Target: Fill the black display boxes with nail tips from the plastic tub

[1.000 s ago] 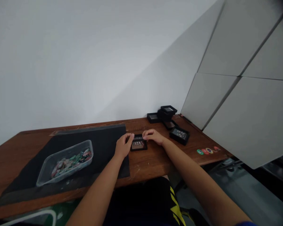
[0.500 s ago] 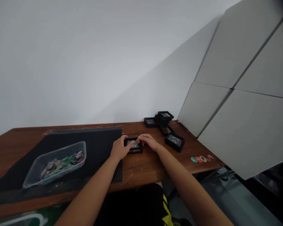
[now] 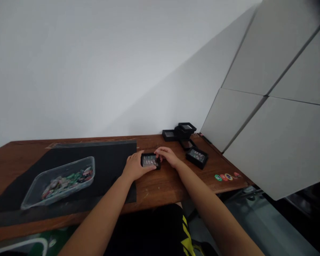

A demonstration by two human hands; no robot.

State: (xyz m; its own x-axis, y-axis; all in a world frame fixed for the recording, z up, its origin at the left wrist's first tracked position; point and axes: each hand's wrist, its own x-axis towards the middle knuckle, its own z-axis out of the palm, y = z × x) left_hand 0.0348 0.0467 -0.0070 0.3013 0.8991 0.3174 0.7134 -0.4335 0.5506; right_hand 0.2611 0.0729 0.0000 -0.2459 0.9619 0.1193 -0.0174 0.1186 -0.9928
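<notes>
A small black-framed box (image 3: 149,160) with a clear window lies on the wooden table, and rows of small pale pieces show through it. My left hand (image 3: 134,166) grips its left side, with the thumb along the near edge and the fingers at the far left corner. At the box's right end is my right hand (image 3: 167,155), its fingers bent and pinched together against the frame. Whether those fingertips hold anything small I cannot make out.
A clear plastic tub (image 3: 60,183) of coloured stones stands on a black mat (image 3: 109,177) at left. A similar filled box (image 3: 196,157) lies to the right, with several stacked black boxes (image 3: 185,131) behind. Round stickers (image 3: 224,177) mark the table's right edge beside white panels (image 3: 277,149).
My left thumb has moved from over the window down to the near edge, so more of the pieces show. The box now looks like one closed frame. My right hand stays at its right end.
</notes>
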